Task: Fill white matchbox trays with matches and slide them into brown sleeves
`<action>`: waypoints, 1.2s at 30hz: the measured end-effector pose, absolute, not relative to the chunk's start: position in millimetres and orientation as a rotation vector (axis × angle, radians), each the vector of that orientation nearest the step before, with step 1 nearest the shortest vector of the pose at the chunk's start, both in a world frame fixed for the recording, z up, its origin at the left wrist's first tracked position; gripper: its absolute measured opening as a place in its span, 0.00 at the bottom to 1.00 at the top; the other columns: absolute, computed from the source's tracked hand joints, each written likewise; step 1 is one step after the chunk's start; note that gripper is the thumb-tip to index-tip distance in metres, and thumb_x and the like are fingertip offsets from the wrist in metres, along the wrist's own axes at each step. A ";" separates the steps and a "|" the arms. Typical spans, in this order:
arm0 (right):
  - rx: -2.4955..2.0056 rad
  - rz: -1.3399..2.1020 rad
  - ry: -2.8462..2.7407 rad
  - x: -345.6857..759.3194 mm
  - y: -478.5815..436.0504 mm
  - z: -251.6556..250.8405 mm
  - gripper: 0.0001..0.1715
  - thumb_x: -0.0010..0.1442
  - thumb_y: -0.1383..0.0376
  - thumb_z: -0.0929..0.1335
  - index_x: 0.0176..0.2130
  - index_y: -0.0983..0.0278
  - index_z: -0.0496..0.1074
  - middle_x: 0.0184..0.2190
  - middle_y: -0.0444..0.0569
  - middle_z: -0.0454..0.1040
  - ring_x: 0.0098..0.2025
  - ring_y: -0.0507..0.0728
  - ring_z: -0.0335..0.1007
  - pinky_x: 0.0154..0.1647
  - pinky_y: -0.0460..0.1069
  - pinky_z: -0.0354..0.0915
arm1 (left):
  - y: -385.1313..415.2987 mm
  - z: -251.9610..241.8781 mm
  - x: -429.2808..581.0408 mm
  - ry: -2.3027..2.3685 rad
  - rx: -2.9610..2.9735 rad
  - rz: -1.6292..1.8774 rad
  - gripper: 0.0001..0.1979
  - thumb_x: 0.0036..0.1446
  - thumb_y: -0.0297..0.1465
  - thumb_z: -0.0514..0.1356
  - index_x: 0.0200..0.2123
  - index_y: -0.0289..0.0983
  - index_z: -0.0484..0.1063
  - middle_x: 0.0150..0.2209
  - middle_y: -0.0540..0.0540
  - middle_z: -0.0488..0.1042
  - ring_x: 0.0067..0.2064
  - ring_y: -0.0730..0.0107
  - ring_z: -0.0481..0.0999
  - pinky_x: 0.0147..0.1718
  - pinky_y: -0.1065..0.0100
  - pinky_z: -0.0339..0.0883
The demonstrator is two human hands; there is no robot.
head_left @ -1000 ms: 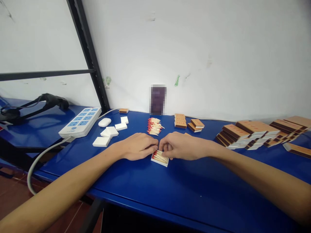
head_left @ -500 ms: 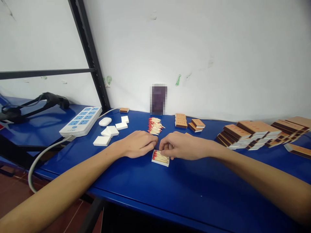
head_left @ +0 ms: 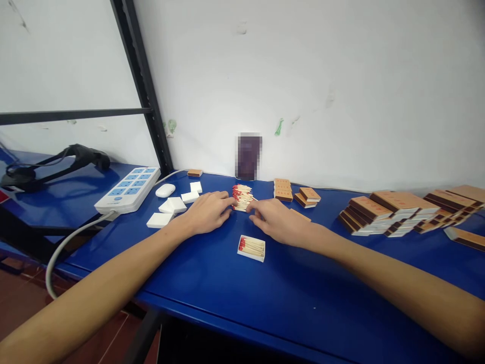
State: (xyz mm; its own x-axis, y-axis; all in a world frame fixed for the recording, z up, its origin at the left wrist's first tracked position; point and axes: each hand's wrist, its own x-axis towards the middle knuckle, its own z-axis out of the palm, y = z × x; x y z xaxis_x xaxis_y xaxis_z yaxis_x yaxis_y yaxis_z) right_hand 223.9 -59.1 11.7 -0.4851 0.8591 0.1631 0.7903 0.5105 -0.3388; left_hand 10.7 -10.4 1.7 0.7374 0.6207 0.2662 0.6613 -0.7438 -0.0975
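Note:
A loose pile of red-tipped matches (head_left: 243, 196) lies on the blue table between my two hands. My left hand (head_left: 212, 212) rests at its left side, fingertips by the red heads, thumb apart from the fingers. At the lower right of the pile is my right hand (head_left: 278, 221), its index finger close to the match ends and its thumb a little apart. No match shows clearly in either hand. Nearer to me sits a white matchbox tray (head_left: 251, 259), with matches lying side by side in it, heads to the left.
White empty trays (head_left: 159, 220) and a white oval case (head_left: 165, 190) lie left, beside a power strip (head_left: 129, 189). Matchboxes (head_left: 282, 190) stand behind my right hand, with one partly hidden by it. Larger matchbox stacks (head_left: 397, 202) fill the right side.
Both hands have moved away from the matchbox tray toward the match pile. My right hand has left the tray, which now shows whole.

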 end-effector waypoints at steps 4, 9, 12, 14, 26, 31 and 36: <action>-1.342 0.168 -2.400 216.7 -48.7 -6.2 0.09 0.63 0.71 0.61 0.38 0.67 0.70 0.35 0.52 0.74 0.35 0.54 0.67 0.35 0.48 0.58 | -8.9 0.7 10.8 -1.034 -2.764 -0.286 0.15 0.64 0.32 0.49 0.48 0.38 0.71 0.37 0.44 0.70 0.38 0.64 0.71 0.33 0.65 0.61; -1.327 0.132 -2.391 215.7 -41.4 -17.1 0.11 0.66 0.69 0.60 0.40 0.67 0.71 0.39 0.54 0.74 0.39 0.55 0.68 0.40 0.49 0.60 | -8.0 -0.2 10.8 -1.037 -2.787 -0.299 0.13 0.64 0.32 0.49 0.44 0.38 0.71 0.37 0.44 0.70 0.37 0.65 0.71 0.33 0.66 0.60; -1.361 0.120 -2.390 216.2 -41.3 -19.8 0.12 0.66 0.68 0.59 0.40 0.66 0.71 0.41 0.54 0.74 0.41 0.56 0.69 0.42 0.49 0.60 | -8.8 -0.4 10.8 -1.049 -2.821 -0.320 0.12 0.63 0.32 0.49 0.42 0.38 0.72 0.36 0.44 0.70 0.36 0.65 0.71 0.33 0.66 0.61; -1.379 0.099 -2.375 216.4 -42.6 -20.6 0.12 0.66 0.67 0.60 0.41 0.65 0.71 0.41 0.53 0.74 0.41 0.56 0.68 0.41 0.49 0.59 | -9.1 -0.5 10.6 -1.052 -2.848 -0.334 0.12 0.63 0.32 0.50 0.42 0.38 0.72 0.36 0.45 0.70 0.37 0.65 0.71 0.33 0.66 0.61; -1.322 0.181 -2.283 218.8 -43.9 -24.3 0.08 0.64 0.66 0.62 0.38 0.63 0.70 0.31 0.45 0.69 0.32 0.52 0.62 0.34 0.47 0.56 | -7.6 -0.3 7.3 -1.054 -2.852 -0.349 0.12 0.57 0.28 0.50 0.43 0.38 0.70 0.36 0.45 0.69 0.35 0.66 0.69 0.32 0.67 0.59; -1.302 0.181 -2.298 218.7 -44.2 -23.9 0.09 0.63 0.66 0.62 0.38 0.63 0.71 0.32 0.46 0.69 0.32 0.52 0.62 0.35 0.48 0.56 | -6.9 -0.8 7.3 -1.053 -2.844 -0.340 0.13 0.58 0.28 0.50 0.43 0.38 0.71 0.36 0.45 0.69 0.36 0.66 0.70 0.33 0.67 0.60; -1.309 0.157 -2.310 218.6 -44.1 -23.1 0.11 0.64 0.66 0.62 0.39 0.63 0.73 0.32 0.46 0.69 0.33 0.52 0.63 0.35 0.47 0.57 | -7.3 -0.4 6.6 -1.051 -2.847 -0.338 0.15 0.60 0.29 0.50 0.46 0.40 0.71 0.37 0.45 0.69 0.36 0.66 0.71 0.33 0.67 0.60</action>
State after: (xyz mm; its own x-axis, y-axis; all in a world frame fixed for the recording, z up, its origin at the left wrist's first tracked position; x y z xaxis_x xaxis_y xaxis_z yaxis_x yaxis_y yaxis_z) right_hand 218.6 -44.1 -23.1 -0.4293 0.8335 0.3479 0.7789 0.5367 -0.3245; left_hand 6.6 -7.3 -0.4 0.7389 0.6309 0.2365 0.6505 -0.7595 -0.0062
